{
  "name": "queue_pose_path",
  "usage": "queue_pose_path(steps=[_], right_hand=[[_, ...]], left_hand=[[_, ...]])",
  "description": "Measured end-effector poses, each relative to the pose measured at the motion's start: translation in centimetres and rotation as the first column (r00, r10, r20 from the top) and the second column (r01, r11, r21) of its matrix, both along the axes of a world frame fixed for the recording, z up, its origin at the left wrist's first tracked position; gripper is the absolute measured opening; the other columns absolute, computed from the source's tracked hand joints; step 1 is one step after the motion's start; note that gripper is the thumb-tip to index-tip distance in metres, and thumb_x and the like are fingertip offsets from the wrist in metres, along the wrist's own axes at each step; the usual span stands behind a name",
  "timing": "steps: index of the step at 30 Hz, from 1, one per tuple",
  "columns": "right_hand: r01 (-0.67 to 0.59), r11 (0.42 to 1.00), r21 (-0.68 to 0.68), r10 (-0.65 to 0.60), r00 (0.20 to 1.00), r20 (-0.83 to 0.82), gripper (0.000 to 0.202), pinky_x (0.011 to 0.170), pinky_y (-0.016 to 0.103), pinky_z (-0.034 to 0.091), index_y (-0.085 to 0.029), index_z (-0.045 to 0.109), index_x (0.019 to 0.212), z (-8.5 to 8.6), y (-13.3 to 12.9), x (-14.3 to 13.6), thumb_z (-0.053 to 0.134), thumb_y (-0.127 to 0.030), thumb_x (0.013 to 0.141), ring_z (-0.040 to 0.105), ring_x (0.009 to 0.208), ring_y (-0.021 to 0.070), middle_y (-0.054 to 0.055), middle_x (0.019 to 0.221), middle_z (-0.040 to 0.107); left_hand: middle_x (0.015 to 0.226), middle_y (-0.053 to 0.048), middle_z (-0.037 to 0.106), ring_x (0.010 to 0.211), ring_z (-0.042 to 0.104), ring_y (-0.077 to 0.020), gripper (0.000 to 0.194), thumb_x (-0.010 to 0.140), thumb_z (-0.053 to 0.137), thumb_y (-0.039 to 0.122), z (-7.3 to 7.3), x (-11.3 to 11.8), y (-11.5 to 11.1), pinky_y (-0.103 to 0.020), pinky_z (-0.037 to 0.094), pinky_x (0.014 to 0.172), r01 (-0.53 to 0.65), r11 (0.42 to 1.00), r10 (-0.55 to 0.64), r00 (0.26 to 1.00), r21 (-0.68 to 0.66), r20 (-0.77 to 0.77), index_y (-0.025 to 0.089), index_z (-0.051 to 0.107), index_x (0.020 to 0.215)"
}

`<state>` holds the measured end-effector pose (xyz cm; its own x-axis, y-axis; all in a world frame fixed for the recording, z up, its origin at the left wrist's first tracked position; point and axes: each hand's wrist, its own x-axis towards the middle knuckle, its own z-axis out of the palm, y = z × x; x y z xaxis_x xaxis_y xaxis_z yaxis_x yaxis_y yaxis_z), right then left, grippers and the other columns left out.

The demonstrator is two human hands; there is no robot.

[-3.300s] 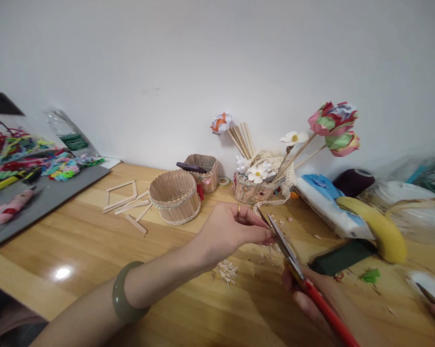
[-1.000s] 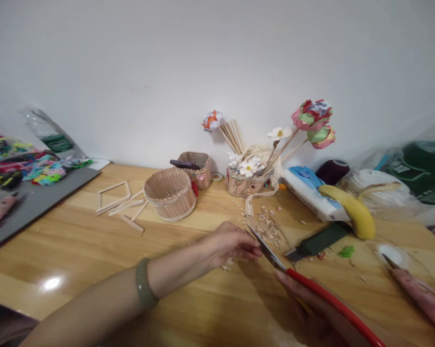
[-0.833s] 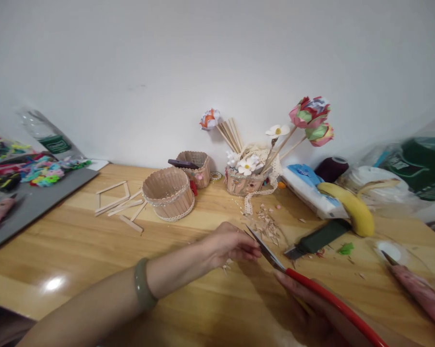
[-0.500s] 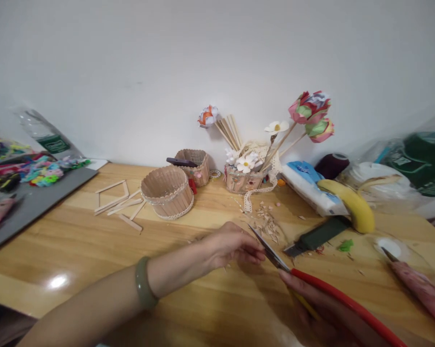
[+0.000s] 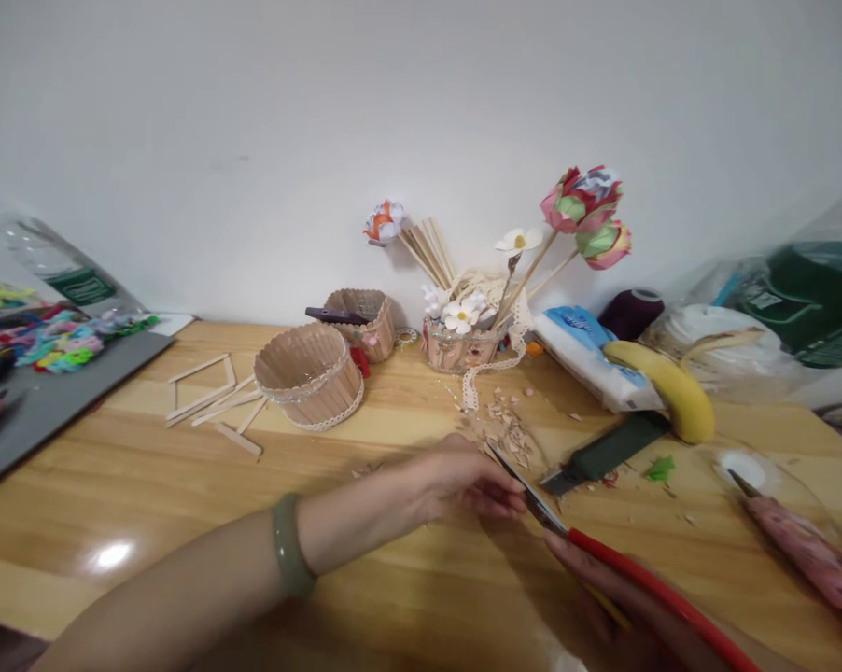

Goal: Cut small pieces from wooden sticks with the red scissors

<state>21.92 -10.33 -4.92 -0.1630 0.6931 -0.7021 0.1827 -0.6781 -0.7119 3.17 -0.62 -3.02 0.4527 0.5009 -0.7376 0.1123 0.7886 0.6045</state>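
Red-handled scissors (image 5: 638,560) are in my right hand (image 5: 617,597), which is wrapped round them at the lower right. Their metal blades point up and left, beside the fingers of my left hand (image 5: 473,481). Those fingers are bent and pressed together over the table; whatever they pinch is too small or hidden to make out. A green bangle (image 5: 293,546) circles my left wrist. Thin wood scraps (image 5: 509,429) lie scattered just beyond the blade tips.
A stick basket (image 5: 309,378) and loose wooden sticks (image 5: 207,397) are at the left. Behind stands a flower basket (image 5: 459,345). On the right are a green-handled tool (image 5: 607,453), a banana (image 5: 673,392), a tissue pack (image 5: 593,359) and a pink tool (image 5: 806,551).
The camera view has shifted slightly, so the table items appear further left. My left hand and the scissors sit slightly further right and lower in view.
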Motion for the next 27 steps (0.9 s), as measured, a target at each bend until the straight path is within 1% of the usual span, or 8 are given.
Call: queue_pose_path(steps=[6, 10, 14, 16, 18, 21, 23, 27], right_hand=[[0.119, 0.969, -0.217, -0.125, 0.992, -0.013, 0.034, 0.028, 0.02, 0.021, -0.025, 0.055, 0.051, 1.4, 1.1, -0.2, 0.062, -0.051, 0.071, 0.024, 0.025, 0.0058, -0.007, 0.038, 0.034], [0.205, 0.977, 0.058, -0.196, 0.972, -0.127, 0.035, 0.033, 0.022, 0.031, -0.022, 0.054, 0.045, 1.7, 1.9, -0.9, 0.071, -0.047, 0.063, 0.039, 0.034, 0.0092, -0.002, 0.041, 0.045], [0.335, 0.933, 0.134, -0.269, 0.893, -0.362, 0.024, 0.044, 0.02, 0.04, -0.021, 0.061, 0.066, 0.4, 2.2, -3.3, 0.077, -0.037, 0.06, 0.052, 0.051, 0.011, -0.001, 0.059, 0.06], [0.355, 0.91, 0.216, -0.234, 0.867, -0.441, 0.018, 0.05, 0.019, 0.041, -0.021, 0.06, 0.072, -0.1, 2.7, -4.8, 0.073, -0.031, 0.067, 0.054, 0.056, 0.0104, -0.002, 0.062, 0.061], [0.27, 0.899, 0.344, -0.122, 0.911, -0.394, 0.017, 0.05, 0.02, 0.039, -0.02, 0.058, 0.068, 0.2, 3.7, -6.0, 0.072, -0.03, 0.066, 0.052, 0.053, 0.0105, -0.003, 0.056, 0.057], [0.204, 0.847, 0.491, -0.092, 0.966, -0.242, 0.019, 0.055, 0.023, 0.042, -0.02, 0.057, 0.065, 1.7, 5.3, -7.1, 0.073, -0.025, 0.059, 0.053, 0.056, 0.0119, -0.004, 0.058, 0.057], [0.175, 0.817, 0.55, -0.096, 0.981, -0.171, 0.019, 0.058, 0.025, 0.044, -0.021, 0.055, 0.064, 2.7, 5.9, -7.3, 0.073, -0.026, 0.058, 0.055, 0.059, 0.0144, -0.004, 0.06, 0.057], [0.131, 0.744, 0.655, -0.101, 0.991, -0.084, 0.018, 0.059, 0.028, 0.046, -0.022, 0.053, 0.063, 3.2, 6.3, -7.3, 0.068, -0.032, 0.061, 0.055, 0.06, 0.0168, -0.002, 0.059, 0.057]], left_hand=[[0.051, 0.0, 0.062, 0.046, 0.054, -0.0071, 0.014, 0.057, 0.076, 0.017, -0.2, -2.3, -0.9, -0.019, 0.043, 0.05, 0.021, 0.984, -0.027, 0.999, 0.177, 0.034, 0.01, 0.065, 0.056], [0.052, 0.002, 0.06, 0.048, 0.051, -0.0075, 0.031, 0.042, 0.083, 0.032, 0.1, -3.5, -2.0, -0.021, 0.041, 0.049, -0.022, 0.941, 0.029, 0.999, 0.338, -0.015, 0.011, 0.065, 0.055], [0.055, 0.002, 0.06, 0.049, 0.048, -0.007, 0.024, 0.053, 0.079, 0.031, 0.1, -4.1, -2.5, -0.02, 0.04, 0.05, -0.004, 0.84, 0.061, 0.994, 0.543, -0.088, 0.012, 0.067, 0.061], [0.064, -0.002, 0.066, 0.056, 0.054, -0.0098, 0.016, 0.066, 0.072, 0.029, -0.1, -4.5, -2.5, -0.021, 0.043, 0.055, 0.084, 0.662, 0.067, 0.983, 0.745, -0.171, 0.014, 0.07, 0.069], [0.078, -0.007, 0.07, 0.07, 0.061, -0.0143, 0.015, 0.079, 0.06, 0.025, -0.4, -5.1, -2.3, -0.025, 0.047, 0.066, 0.234, 0.306, 0.071, 0.961, 0.923, -0.267, 0.015, 0.071, 0.08], [0.092, -0.01, 0.071, 0.088, 0.063, -0.0177, 0.025, 0.087, 0.047, 0.017, -0.8, -6.0, -2.0, -0.028, 0.048, 0.081, 0.39, -0.241, 0.103, 0.921, 0.889, -0.377, 0.016, 0.07, 0.095], [0.096, -0.01, 0.071, 0.095, 0.062, -0.0178, 0.027, 0.088, 0.045, 0.015, -1.0, -6.3, -1.8, -0.028, 0.048, 0.085, 0.438, -0.396, 0.145, 0.898, 0.807, -0.416, 0.016, 0.067, 0.104], [0.102, -0.01, 0.07, 0.102, 0.061, -0.0186, 0.032, 0.088, 0.044, 0.015, -0.8, -6.6, -1.6, -0.03, 0.047, 0.09, 0.498, -0.493, 0.192, 0.862, 0.713, -0.47, 0.018, 0.061, 0.114]])
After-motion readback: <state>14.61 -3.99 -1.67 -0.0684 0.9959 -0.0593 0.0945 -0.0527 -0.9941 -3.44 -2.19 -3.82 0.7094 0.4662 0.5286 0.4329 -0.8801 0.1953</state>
